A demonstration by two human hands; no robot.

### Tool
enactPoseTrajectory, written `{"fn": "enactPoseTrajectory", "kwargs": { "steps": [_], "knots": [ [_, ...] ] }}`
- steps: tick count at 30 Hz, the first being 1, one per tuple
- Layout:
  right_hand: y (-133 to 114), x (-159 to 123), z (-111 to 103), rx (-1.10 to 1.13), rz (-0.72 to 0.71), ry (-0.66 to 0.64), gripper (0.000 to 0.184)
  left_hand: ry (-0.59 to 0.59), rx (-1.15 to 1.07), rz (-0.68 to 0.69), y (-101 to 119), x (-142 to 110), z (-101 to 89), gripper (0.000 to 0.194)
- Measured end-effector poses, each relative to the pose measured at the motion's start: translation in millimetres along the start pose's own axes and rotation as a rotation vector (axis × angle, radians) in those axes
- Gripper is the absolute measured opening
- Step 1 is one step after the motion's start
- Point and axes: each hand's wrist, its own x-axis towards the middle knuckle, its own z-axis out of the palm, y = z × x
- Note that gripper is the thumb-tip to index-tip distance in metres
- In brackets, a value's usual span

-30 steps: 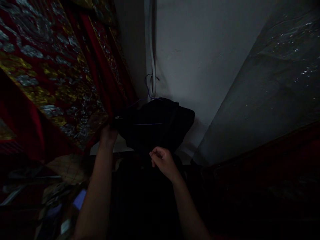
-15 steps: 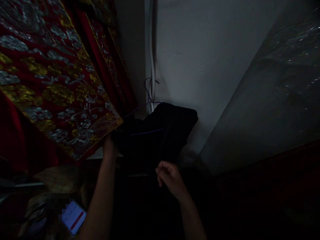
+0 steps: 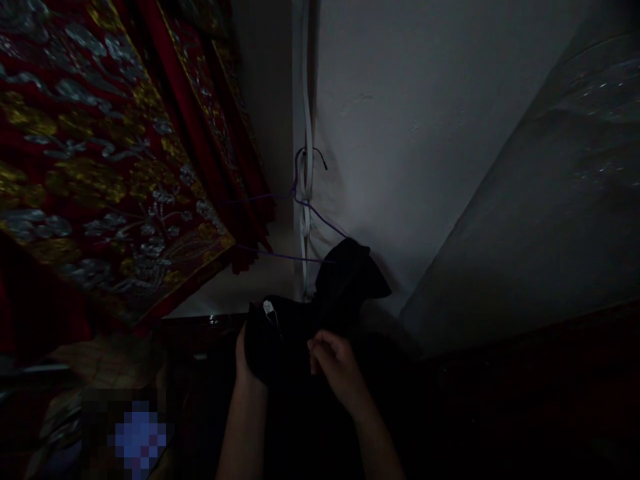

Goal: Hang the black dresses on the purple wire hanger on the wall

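Note:
A black garment (image 3: 345,280) with a small white tag (image 3: 269,307) hangs by one side from a purple wire hanger (image 3: 327,219). The hanger's other arm is bare and reaches left towards the red cloth. My left hand (image 3: 244,357) grips the garment's loose left part, its fingers hidden behind the fabric. Lower right, my right hand (image 3: 334,360) is closed with curled fingers at the garment's front. Dark cloth blends into shadow there, so the edge of what it pinches is hard to see.
Red cloth with gold and silver embroidery (image 3: 125,180) hangs at the left. White cables (image 3: 309,100) run down the corner of the pale wall (image 3: 400,133). Clear plastic sheeting (image 3: 565,187) covers the right side. A blurred-out lit screen (image 3: 140,433) lies lower left.
My left hand has moved right and down, drawing the garment's left side off the hanger's arm. The white tag has come into view. My right hand has barely moved.

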Motion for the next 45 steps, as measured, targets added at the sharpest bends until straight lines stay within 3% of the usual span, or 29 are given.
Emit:
{"fn": "enactPoseTrajectory", "kwargs": {
  "steps": [3, 5, 8, 10, 12, 16, 20, 22, 25, 27, 30, 33, 36, 40, 45],
  "knots": [
    [-6.7, -4.7, 2.6, -0.032, -0.063, 0.126, 0.042, 0.223, -0.195, 0.025, 35.9, -19.8, 20.9, 0.037],
    [-16.5, -13.5, 6.7, 0.011, -0.108, 0.059, 0.050, 0.226, -0.156, 0.129, 56.7, -35.9, 33.4, 0.029],
    [-29.3, -27.5, 12.6, 0.101, -0.138, -0.126, 0.060, 0.057, 0.086, 0.366, 75.7, -56.4, 40.7, 0.024],
    [-32.3, -32.2, 12.2, 0.144, -0.100, -0.150, 0.064, -0.044, 0.238, 0.486, 82.2, -61.0, 36.6, 0.022],
    [-30.7, -31.8, 5.8, 0.130, -0.028, -0.130, 0.059, -0.182, 0.299, 0.518, 84.9, -57.2, 27.8, 0.024],
    [-29.1, -18.9, -24.5, -0.017, -0.004, -0.107, 0.045, -0.608, 0.341, 0.340, 73.8, -37.7, 8.9, 0.048],
    [-57.0, 8.8, -59.6, -0.126, -0.147, -0.057, 0.028, -0.883, 0.548, 0.165, 46.7, -22.7, -6.4, 0.035],
    [-78.6, 28.6, -70.8, -0.181, -0.287, -0.056, 0.017, -0.960, 0.645, 0.107, 36.9, -18.2, -15.6, 0.027],
    [-100.2, 64.1, -76.7, -0.228, -0.470, 0.050, 0.035, -0.870, 0.762, 0.099, 35.7, -11.6, -31.0, 0.026],
    [-101.0, 89.7, -76.1, -0.245, -0.482, 0.128, 0.047, -0.755, 0.798, 0.152, 43.7, -6.1, -40.2, 0.028],
    [-88.3, 124.2, -75.9, -0.293, -0.416, 0.099, 0.036, -0.585, 0.831, 0.264, 62.6, 4.4, -51.2, 0.025],
    [-76.5, 143.9, -83.1, -0.374, -0.355, 0.124, 0.016, -0.525, 0.830, 0.303, 79.3, 16.5, -61.6, 0.021],
    [-77.0, 144.4, -96.8, -0.506, -0.354, 0.116, 0.016, -0.503, 0.882, 0.301, 88.2, 28.3, -72.6, 0.022],
    [-90.7, 131.6, -111.8, -0.666, -0.386, 0.000, 0.015, -0.461, 1.012, 0.229, 99.5, 40.6, -81.7, 0.027],
    [-104.2, 124.9, -119.1, -0.739, -0.437, -0.123, 0.008, -0.271, 1.156, 0.248, 126.4, 46.3, -82.9, 0.036]
  ]
}}
